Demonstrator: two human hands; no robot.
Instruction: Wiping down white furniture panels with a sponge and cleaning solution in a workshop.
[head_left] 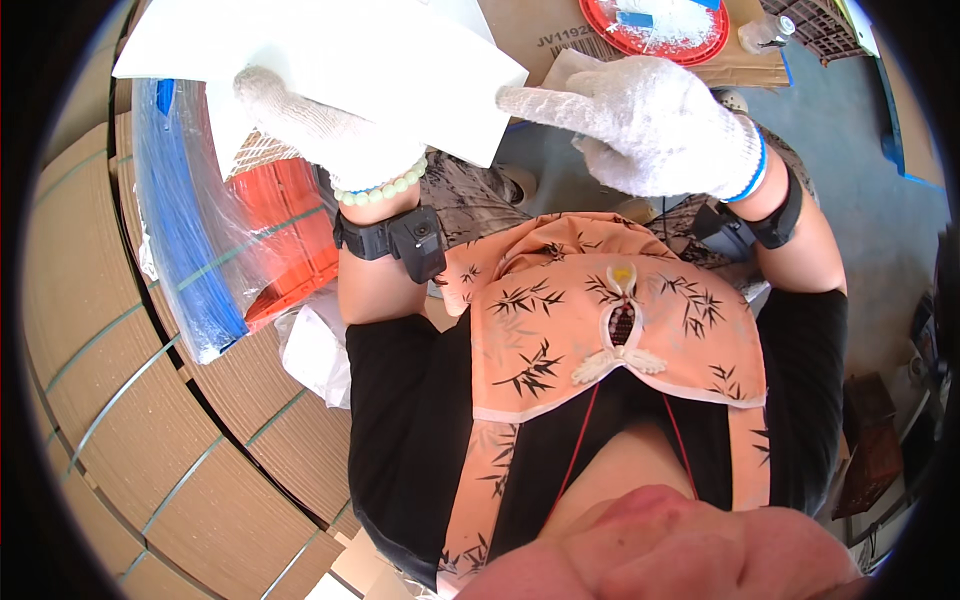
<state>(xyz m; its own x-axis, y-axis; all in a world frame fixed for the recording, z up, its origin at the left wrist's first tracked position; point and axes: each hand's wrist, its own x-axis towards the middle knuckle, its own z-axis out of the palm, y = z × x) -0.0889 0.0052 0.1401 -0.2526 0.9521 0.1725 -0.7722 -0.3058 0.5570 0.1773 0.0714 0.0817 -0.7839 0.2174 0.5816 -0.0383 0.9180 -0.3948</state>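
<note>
My left hand (335,130), in a white knitted glove, grips a flat white sheet (440,70). Its thumb lies on the upper face, and the other fingers are hidden. The sheet is so bright that its surface detail is lost; whether it is one piece or several I cannot tell. My right hand (665,130) wears a matching glove with a blue cuff edge. Its index finger stretches left, the tip at the sheet's right edge. The remaining fingers are loosely bent apart from it, and nothing shows in them.
Strapped stacks of brown cardboard (100,290) fill the left side. Beside them stand blue plastic pieces (190,220) in clear wrap and a red plastic container (290,230). A red round tray (665,52) with white bits and a clear bottle (765,35) lie on cardboard at the top right.
</note>
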